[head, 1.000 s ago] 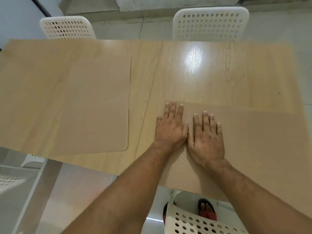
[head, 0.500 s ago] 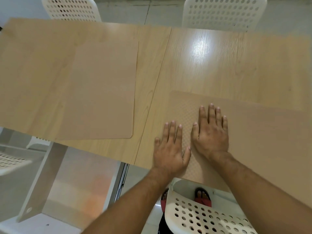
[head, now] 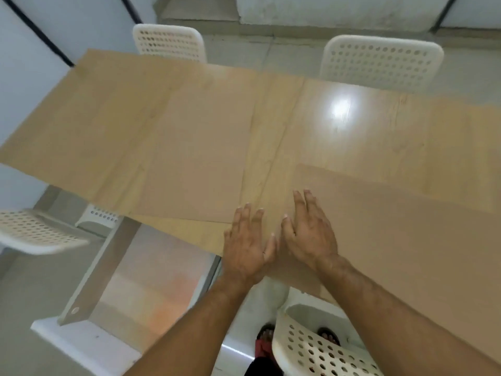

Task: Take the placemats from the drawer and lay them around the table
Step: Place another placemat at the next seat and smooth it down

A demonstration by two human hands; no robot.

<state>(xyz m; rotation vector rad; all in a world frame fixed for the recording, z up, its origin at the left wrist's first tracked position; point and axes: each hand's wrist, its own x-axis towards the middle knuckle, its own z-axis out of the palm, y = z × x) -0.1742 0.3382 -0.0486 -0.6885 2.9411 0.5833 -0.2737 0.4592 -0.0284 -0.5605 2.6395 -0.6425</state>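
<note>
Two tan placemats lie flat on the light wooden table (head: 339, 137). The left placemat (head: 189, 164) reaches the near edge on the left half. The right placemat (head: 406, 229) covers the near right part and hangs over the near edge. My left hand (head: 248, 245) hovers over the near table edge just left of the right placemat, fingers apart, holding nothing. My right hand (head: 309, 234) is lifted above that placemat's left edge, fingers spread and empty. The drawer is not in view.
Two white perforated chairs (head: 379, 63) (head: 168, 44) stand at the far side. Another chair (head: 320, 346) is right below me at the near edge, with my red sandals under it. A chair seat (head: 35, 232) sits at the left, by the table leg (head: 92, 270).
Both hands have lifted off the right placemat and drawn back toward the near edge. The view has tilted up and is blurred by head motion.
</note>
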